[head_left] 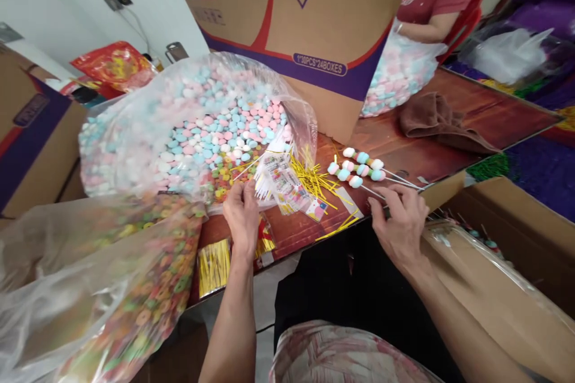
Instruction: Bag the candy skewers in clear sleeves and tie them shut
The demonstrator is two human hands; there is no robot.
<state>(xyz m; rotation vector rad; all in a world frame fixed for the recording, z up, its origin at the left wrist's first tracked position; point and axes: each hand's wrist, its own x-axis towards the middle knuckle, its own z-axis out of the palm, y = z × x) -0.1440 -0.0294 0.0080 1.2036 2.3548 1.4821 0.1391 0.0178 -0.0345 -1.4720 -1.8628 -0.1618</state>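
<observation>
My left hand (241, 215) is closed in a pinch on a thin white stick (249, 167) that slants up to the right. Beside it lie a bundle of white sticks (265, 182) and printed labels (287, 182). Three skewers of pastel marshmallows and small coloured rings rest on the right of the table. My right hand (399, 218) has its fingers curled on the stick end of the nearest marshmallow skewer (344, 175). The sticks of the other skewers (363, 157) run just past its fingertips.
A big bag of marshmallows (193, 125) and a bag of coloured rings (148, 287) stand left. Gold twist ties (314, 179) lie centre. A tall carton (287, 30) is behind, an open box (503, 263) right, a brown cloth (435, 119) and a seated person (431, 12) farther back.
</observation>
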